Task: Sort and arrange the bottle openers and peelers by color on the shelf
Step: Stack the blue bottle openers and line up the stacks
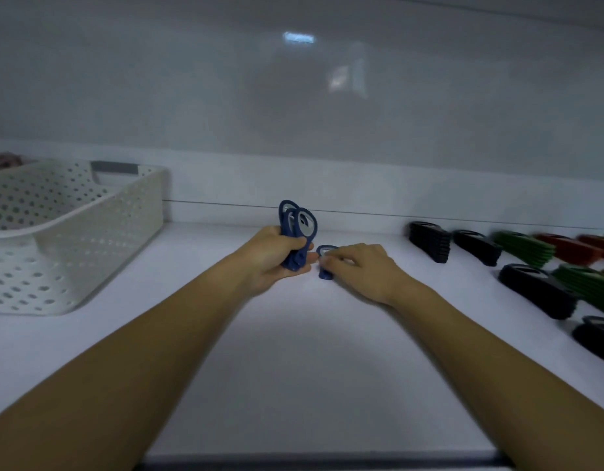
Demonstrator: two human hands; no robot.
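My left hand (271, 258) grips a bunch of blue bottle openers (299, 226), their looped heads sticking up above my fist. Just to its right, my right hand (358, 266) rests on the white shelf (294, 351) and pinches a single blue opener (325, 263) that stands on the shelf surface. The fingers hide most of that opener. Along the right side stand rows of sorted pieces: black ones (429, 240), green ones (523, 248) and red ones (569, 249).
A white perforated basket (90, 232) stands at the left of the shelf, close to the back wall. More black (538, 294) and green (589, 287) rows sit nearer the front right. The shelf's dark front edge (311, 462) runs along the bottom.
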